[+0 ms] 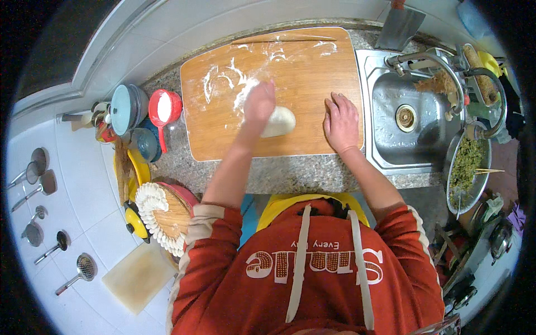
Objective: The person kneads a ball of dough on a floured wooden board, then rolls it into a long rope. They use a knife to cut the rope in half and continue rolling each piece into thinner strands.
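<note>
A smooth white lump of dough [281, 122] lies on the wooden board [301, 92], which is streaked with flour. My left hand [258, 104] is blurred, over the loose flour [246, 90] at the dough's left end. Part of the dough is hidden behind that hand and wrist, and what its fingers hold cannot be made out. Flat on the right side of the board rests my right hand [342, 121], apart from the dough, holding nothing. A thin tapered rolling pin [284, 38] lies along the board's far edge.
Left of the board stands a red handled scoop [164, 106] of flour, beside stacked bowls [121, 109]. Shaped dumplings [150, 197] ring a round tray. On the right are a steel sink [377, 125], a faucet [456, 79] and a bowl of green filling [467, 163]. A cleaver [400, 29] stands behind.
</note>
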Motion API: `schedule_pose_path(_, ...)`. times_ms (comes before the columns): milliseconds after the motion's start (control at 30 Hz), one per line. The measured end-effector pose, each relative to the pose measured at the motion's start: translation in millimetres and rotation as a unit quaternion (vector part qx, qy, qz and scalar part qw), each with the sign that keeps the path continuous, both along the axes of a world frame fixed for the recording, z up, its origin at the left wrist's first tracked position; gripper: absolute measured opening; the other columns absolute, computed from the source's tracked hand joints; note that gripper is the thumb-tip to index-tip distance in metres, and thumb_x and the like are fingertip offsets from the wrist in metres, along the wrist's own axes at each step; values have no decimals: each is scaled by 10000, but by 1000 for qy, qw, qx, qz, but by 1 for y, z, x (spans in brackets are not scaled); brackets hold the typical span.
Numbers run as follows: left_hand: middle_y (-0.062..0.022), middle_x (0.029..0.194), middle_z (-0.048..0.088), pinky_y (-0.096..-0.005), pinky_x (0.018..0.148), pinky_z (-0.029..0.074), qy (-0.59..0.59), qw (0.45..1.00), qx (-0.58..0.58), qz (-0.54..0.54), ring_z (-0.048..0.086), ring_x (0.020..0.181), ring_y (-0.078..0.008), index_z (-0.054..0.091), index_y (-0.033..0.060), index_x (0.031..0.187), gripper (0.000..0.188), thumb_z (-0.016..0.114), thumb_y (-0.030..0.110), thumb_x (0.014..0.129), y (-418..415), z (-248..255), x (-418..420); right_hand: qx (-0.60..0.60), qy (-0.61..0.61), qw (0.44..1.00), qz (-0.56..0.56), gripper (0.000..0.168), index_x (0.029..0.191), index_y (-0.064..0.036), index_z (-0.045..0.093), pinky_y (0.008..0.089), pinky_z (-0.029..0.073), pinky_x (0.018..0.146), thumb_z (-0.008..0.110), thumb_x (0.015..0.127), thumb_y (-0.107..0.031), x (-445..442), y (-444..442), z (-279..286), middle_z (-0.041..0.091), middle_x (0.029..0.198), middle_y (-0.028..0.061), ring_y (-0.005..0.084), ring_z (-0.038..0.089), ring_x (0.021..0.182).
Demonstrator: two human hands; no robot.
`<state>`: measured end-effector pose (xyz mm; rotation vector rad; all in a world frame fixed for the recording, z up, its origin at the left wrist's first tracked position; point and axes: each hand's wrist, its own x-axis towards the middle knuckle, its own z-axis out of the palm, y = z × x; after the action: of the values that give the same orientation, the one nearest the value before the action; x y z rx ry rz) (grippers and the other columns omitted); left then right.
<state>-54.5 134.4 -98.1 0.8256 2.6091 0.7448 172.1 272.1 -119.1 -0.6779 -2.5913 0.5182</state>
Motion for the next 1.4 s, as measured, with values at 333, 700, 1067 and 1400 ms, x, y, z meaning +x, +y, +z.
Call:
schedule_pose_path(333,-120,1240,651,-525,1013,421,271,961,-15,-61,584,1196,-355,688,103,1177,244,601,189,966,11,-12,50,-25,-40,999,-1,432,1315,-70,611,527,368,1173,668,887,-96,8,1,5,569,1429,133,355,498,1379)
schedule_pose_path(700,-184,992,719,-502,892,512,-128,982,139,-8,664,994,-385,705,35,1032,270,622,291,1015,26,-46,-64,16,-14,1000,17,415,1313,-65,594,528,375,1155,661,905,-94,2,-1,2,567,1419,156,375,503,1357)
schedule_pose_path(1067,-180,1221,589,-475,1006,477,-49,981,187,-21,571,1190,-421,571,56,1200,540,793,-36,717,-68,21,75,-257,-35,965,-48,399,992,-18,698,560,485,900,439,1091,-305,-127,-75,44,695,999,239,453,642,959)
schedule_pose_path(1400,-145,1068,671,-412,854,537,-179,954,210,121,664,937,-315,737,28,1177,425,878,126,788,-102,1,41,45,15,987,150,157,891,-73,685,503,485,774,593,961,-179,-151,-65,12,680,893,120,370,609,855)
